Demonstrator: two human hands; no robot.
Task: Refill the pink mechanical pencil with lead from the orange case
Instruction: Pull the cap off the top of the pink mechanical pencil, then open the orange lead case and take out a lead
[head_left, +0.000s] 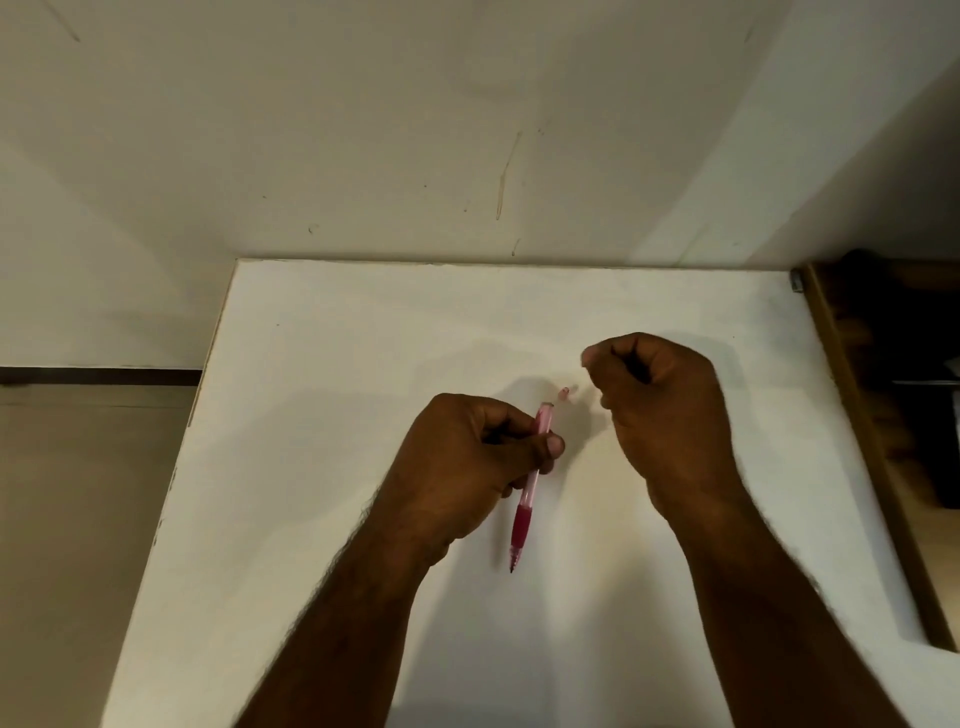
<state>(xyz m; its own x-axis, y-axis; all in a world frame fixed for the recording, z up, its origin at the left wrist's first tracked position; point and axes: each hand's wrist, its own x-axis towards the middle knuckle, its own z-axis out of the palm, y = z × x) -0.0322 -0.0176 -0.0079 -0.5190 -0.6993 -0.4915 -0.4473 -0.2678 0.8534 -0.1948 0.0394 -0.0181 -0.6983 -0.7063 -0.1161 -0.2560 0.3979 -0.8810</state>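
My left hand (467, 457) is shut on the pink mechanical pencil (527, 499), holding it near its upper end with the tip pointing toward me and its dark red grip below my fingers. The pencil's top end looks uncapped. A small pale pink cap piece (566, 392) lies on the white table (337, 389) just beyond the pencil's top. My right hand (660, 410) hovers to the right of it with fingers curled and pinched together; whether a lead is between them is too small to tell. The orange case is not visible.
The white table meets a cream wall (415, 130) at the back. Its left edge drops to a tan floor (78, 493). A brown wooden frame (872, 441) with dark clutter runs along the right side.
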